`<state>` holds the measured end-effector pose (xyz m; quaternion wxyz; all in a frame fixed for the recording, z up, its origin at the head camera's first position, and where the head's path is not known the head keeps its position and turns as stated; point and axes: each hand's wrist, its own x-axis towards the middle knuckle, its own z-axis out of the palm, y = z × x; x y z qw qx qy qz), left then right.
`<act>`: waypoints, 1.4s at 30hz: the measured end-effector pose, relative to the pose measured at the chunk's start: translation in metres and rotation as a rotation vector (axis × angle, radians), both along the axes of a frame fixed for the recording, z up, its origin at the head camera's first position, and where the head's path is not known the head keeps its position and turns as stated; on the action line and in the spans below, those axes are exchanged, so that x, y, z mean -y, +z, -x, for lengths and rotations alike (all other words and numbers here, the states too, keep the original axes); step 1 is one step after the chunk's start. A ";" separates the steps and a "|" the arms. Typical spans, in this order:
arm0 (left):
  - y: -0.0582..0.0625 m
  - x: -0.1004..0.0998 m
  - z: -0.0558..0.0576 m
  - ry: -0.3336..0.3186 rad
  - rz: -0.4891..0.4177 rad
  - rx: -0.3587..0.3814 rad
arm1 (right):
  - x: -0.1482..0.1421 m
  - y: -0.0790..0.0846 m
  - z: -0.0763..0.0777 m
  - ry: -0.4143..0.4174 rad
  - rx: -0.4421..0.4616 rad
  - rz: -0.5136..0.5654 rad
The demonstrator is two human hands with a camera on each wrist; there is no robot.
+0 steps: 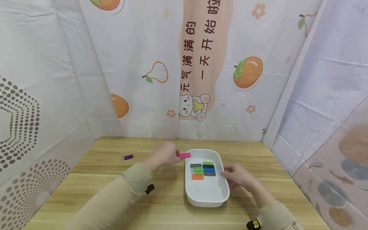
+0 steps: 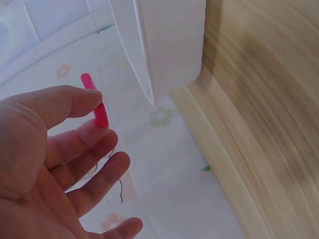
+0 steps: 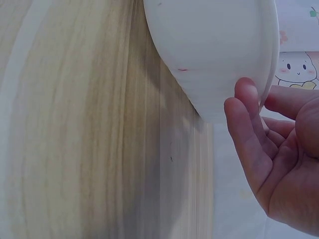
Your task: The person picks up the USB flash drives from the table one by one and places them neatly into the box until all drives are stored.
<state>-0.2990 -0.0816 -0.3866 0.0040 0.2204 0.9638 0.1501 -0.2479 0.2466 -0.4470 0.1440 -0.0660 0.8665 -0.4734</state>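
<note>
Between thumb and index finger, my left hand pinches a small pink bar; its other fingers are spread loosely in the left wrist view. The bar's tip reaches the left rim of a white tray in the head view. Inside the tray lie two columns of small flat pieces, among them an orange piece, a blue piece and a green piece. My right hand grips the tray's right rim, thumb over the edge and fingers against the outer wall.
A purple piece with a clear-looking end lies on the wooden table, toward the back left. Behind the table's far edge hangs a printed curtain, with more curtains on both sides.
</note>
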 end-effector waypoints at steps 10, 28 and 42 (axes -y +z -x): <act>-0.005 -0.026 -0.003 -0.078 0.042 -0.024 | 0.000 -0.001 0.000 -0.012 -0.005 -0.003; -0.025 -0.063 -0.002 -0.214 0.103 -0.034 | 0.001 0.000 0.000 -0.003 0.002 0.023; -0.040 -0.091 -0.001 -0.229 0.208 -0.067 | -0.003 -0.001 0.001 0.013 0.007 0.052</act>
